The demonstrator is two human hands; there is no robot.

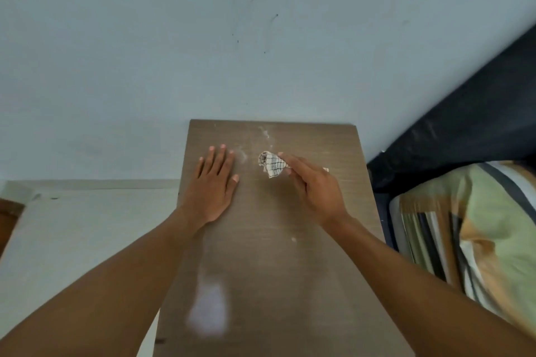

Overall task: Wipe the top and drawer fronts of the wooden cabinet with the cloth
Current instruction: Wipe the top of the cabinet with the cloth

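Wooden cabinet top [269,255] is getting wiped: right hand [314,188] pinching the checked cloth [272,166], left hand [214,182] pressing flat, empty; white smears [265,132] remaining, drawer fronts unseen.

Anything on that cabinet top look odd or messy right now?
Yes: whitish dusty smears mark the brown wooden cabinet top near its back edge, just beyond the bunched checked cloth in the right hand. Left hand lies flat.
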